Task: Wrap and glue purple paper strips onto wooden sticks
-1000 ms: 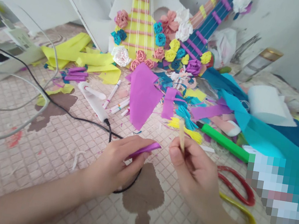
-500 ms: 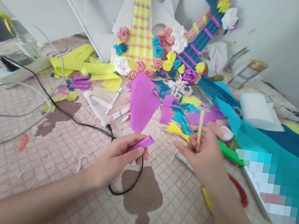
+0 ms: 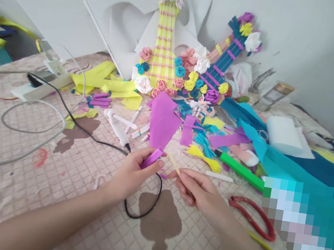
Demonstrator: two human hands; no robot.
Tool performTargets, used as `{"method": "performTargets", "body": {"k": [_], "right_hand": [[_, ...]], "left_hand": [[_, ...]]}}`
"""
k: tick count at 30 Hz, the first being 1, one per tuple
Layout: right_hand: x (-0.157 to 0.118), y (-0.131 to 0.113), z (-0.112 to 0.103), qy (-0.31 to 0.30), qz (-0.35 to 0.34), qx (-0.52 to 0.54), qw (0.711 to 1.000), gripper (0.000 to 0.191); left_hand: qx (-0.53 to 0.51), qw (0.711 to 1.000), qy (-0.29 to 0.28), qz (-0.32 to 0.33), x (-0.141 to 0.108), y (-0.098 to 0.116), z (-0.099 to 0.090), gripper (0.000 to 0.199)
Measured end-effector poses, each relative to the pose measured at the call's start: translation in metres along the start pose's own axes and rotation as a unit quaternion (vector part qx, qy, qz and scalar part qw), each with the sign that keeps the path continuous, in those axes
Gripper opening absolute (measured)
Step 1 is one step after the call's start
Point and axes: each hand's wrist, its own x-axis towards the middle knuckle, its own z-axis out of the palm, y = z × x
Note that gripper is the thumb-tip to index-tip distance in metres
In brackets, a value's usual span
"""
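My left hand point(image 3: 133, 174) is closed around a small folded strip of purple crepe paper point(image 3: 152, 158), its end sticking out above the thumb. Just to the right, my right hand point(image 3: 196, 189) grips a thin wooden stick point(image 3: 174, 164) between thumb and fingers. The stick slants up and left, its tip close to the purple strip; whether they touch I cannot tell. Beyond the left hand lies a larger purple paper piece point(image 3: 164, 120). A black cable point(image 3: 139, 217) loops on the table below the hands. Red-handled scissors point(image 3: 264, 229) rest beside my right forearm.
Two paper-flowered guitar models, one yellow point(image 3: 162, 50) and one blue point(image 3: 224, 64), lean at the back. A white glue gun point(image 3: 117, 127) and power strip point(image 3: 41, 86) are on the left. A green cutter point(image 3: 242, 170), teal paper point(image 3: 264, 149) and a white roll point(image 3: 284, 135) lie right.
My right hand has come left and down to the left hand. The stick has swung from upright to slanting leftward. The red scissor handles show more fully.
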Motion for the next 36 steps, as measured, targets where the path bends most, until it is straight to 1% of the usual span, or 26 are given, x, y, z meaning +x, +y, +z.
{"method": "performTargets", "body": {"k": [3, 7, 13, 19, 22, 25, 29, 32, 34, 36], "right_hand": [[0.000, 0.000, 0.000, 0.007, -0.014, -0.050, 0.999, 0.029], [-0.002, 0.003, 0.001, 0.050, -0.045, -0.129, 0.989, 0.026], [-0.001, 0.004, 0.002, 0.077, -0.063, -0.183, 0.978, 0.023], [-0.002, 0.002, 0.004, 0.101, -0.076, -0.215, 0.968, 0.022], [-0.001, 0.002, 0.003, 0.119, -0.078, -0.219, 0.965, 0.021], [0.000, 0.003, -0.001, 0.169, -0.091, -0.204, 0.960, 0.021], [0.002, 0.004, -0.007, 0.236, -0.110, -0.110, 0.959, 0.023], [0.003, 0.002, -0.009, 0.248, -0.111, -0.062, 0.960, 0.025], [0.003, 0.001, -0.008, 0.243, -0.110, -0.059, 0.962, 0.025], [0.003, 0.000, -0.006, 0.238, -0.123, -0.077, 0.960, 0.023]], "left_hand": [[0.000, 1.000, 0.004, 0.009, 0.000, 0.001, 0.000, 0.018], [0.008, 1.000, 0.010, 0.020, -0.001, 0.005, 0.000, 0.018], [0.041, 0.998, 0.034, 0.029, -0.002, 0.006, 0.000, 0.019], [0.089, 0.994, 0.066, 0.026, -0.001, 0.004, -0.001, 0.030], [0.085, 0.994, 0.064, 0.021, -0.003, 0.006, -0.001, 0.030], [0.049, 0.997, 0.055, 0.008, -0.004, 0.008, -0.001, 0.028], [-0.036, 0.999, 0.025, -0.020, -0.005, 0.006, 0.000, 0.026], [-0.065, 0.997, -0.006, -0.034, -0.005, 0.004, 0.000, 0.029], [-0.078, 0.996, -0.021, -0.034, -0.004, 0.003, 0.000, 0.032], [-0.095, 0.994, -0.029, -0.033, -0.003, 0.003, 0.000, 0.032]]}}
